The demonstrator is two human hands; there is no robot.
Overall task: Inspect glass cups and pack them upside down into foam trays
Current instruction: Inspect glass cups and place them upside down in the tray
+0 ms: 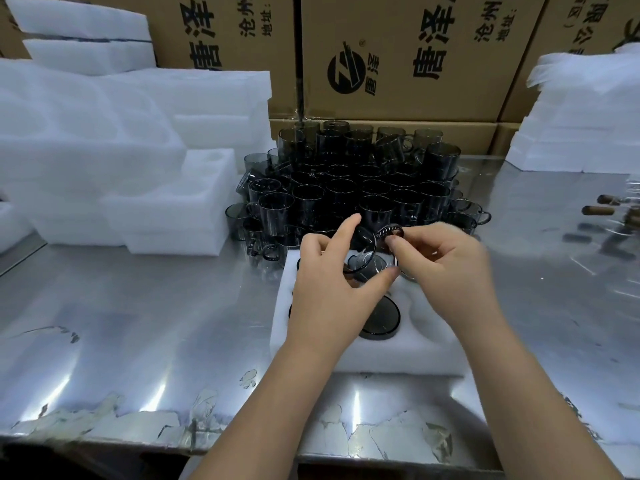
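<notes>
Foam stack: spare trays, far left on counter.
Left hand: grip clamped round held cup.
Held cup: tilted above foam tray; best turned rim-down over a free pocket.
Cup stock: crowds the tray's far edge; likely knock hazard.
Packed cup: base up in tray.
Right hand: grip pinches the cup's handle.

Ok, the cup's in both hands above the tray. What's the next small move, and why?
Probably turn the held cup mouth down and lower it into a free pocket of the foam tray. The left hand and right hand grip it tilted above the tray, where one seated cup already sits upside down. The hands hide some pockets.
</notes>
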